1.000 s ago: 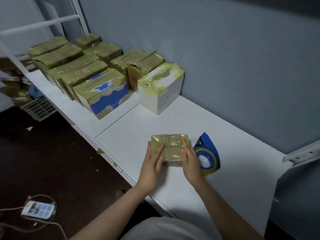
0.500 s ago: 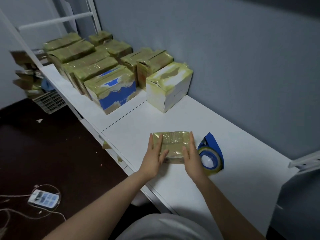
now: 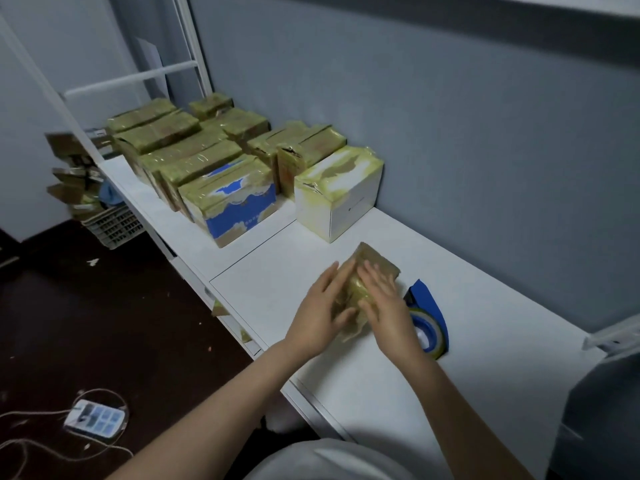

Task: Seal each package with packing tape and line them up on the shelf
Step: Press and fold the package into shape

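My left hand (image 3: 317, 317) and right hand (image 3: 382, 306) press flat, fingers straight, against a small tape-wrapped package (image 3: 377, 263). The blue tape dispenser (image 3: 429, 303) lies on the white shelf (image 3: 485, 341), just beside my right hand.

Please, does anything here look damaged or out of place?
Yes. The white box has patchy, torn tape on top, and the brown package beside it shows a ragged tear at its corner.

left hand (image 3: 317, 317), right hand (image 3: 386, 306), both outstretched flat, close together
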